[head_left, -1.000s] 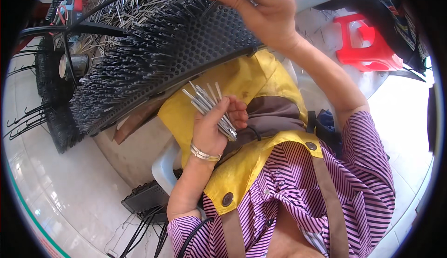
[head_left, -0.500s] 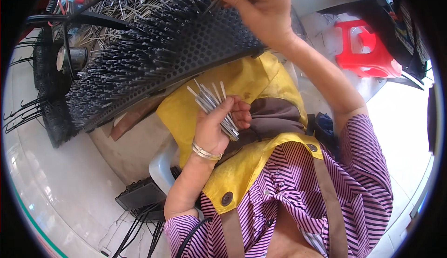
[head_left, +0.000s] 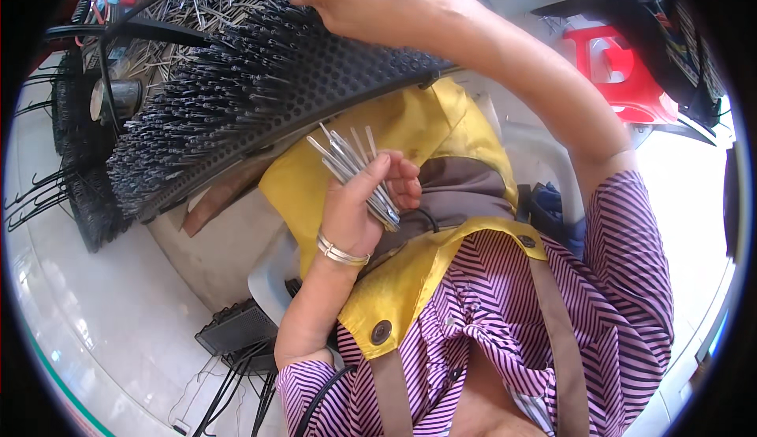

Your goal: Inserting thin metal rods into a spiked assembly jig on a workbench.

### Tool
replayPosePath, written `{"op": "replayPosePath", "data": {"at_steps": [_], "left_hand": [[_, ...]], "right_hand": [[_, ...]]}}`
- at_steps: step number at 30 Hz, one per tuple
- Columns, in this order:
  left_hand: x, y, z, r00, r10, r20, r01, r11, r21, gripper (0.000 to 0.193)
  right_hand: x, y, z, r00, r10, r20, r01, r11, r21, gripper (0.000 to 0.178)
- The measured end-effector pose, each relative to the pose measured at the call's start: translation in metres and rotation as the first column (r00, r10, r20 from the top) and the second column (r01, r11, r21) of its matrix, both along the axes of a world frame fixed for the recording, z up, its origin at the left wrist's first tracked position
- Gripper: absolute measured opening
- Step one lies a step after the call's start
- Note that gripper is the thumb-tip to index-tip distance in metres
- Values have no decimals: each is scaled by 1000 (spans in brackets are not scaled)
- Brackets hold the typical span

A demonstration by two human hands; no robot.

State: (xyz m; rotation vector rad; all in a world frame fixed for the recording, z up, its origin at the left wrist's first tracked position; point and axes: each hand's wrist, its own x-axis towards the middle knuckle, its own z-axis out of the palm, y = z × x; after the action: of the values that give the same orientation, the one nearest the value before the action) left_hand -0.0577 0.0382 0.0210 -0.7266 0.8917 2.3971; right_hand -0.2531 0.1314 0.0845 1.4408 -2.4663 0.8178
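In my left hand (head_left: 363,197), which wears silvery bangles at the wrist, a bundle of thin flat metal strips (head_left: 337,152) is gripped, their ends fanning out upward. It is held over my lap, above the yellow apron (head_left: 292,189). My right hand (head_left: 347,0) is stretched out at the top of the view over a black perforated panel (head_left: 331,74). Its fingers look curled in, and what they hold is hidden behind the hand. Rows of dark metal strips (head_left: 205,114) stand upright in the panel's left part; bare holes show in its right part.
A heap of loose metal strips (head_left: 197,11) lies beyond the panel. A metal can (head_left: 110,100) stands at the left, near a curved black bar (head_left: 126,31). A red plastic stool (head_left: 623,74) is at the right. Black parts with wires (head_left: 240,334) sit low on the left.
My right hand has moved left over the panel and turned its back to view; the strip seen in it before no longer shows. My left hand has barely shifted, still gripping the bundle.
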Motion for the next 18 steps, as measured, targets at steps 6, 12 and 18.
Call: {"op": "replayPosePath", "data": {"at_steps": [6,12,18], "left_hand": [[1,0,6,1000,28,-7,-27,999,37,22],[0,-1,11,999,45,-3,-44,990,135,24],[1,-7,13,997,50,-57,-39,982,186,25]], "right_hand": [[5,0,-1,998,-57,30,55,997,44,10],[15,-1,-17,997,-72,-40,78,983,164,11],[41,20,-28,968,-193,163,228,945,-236,18]]}}
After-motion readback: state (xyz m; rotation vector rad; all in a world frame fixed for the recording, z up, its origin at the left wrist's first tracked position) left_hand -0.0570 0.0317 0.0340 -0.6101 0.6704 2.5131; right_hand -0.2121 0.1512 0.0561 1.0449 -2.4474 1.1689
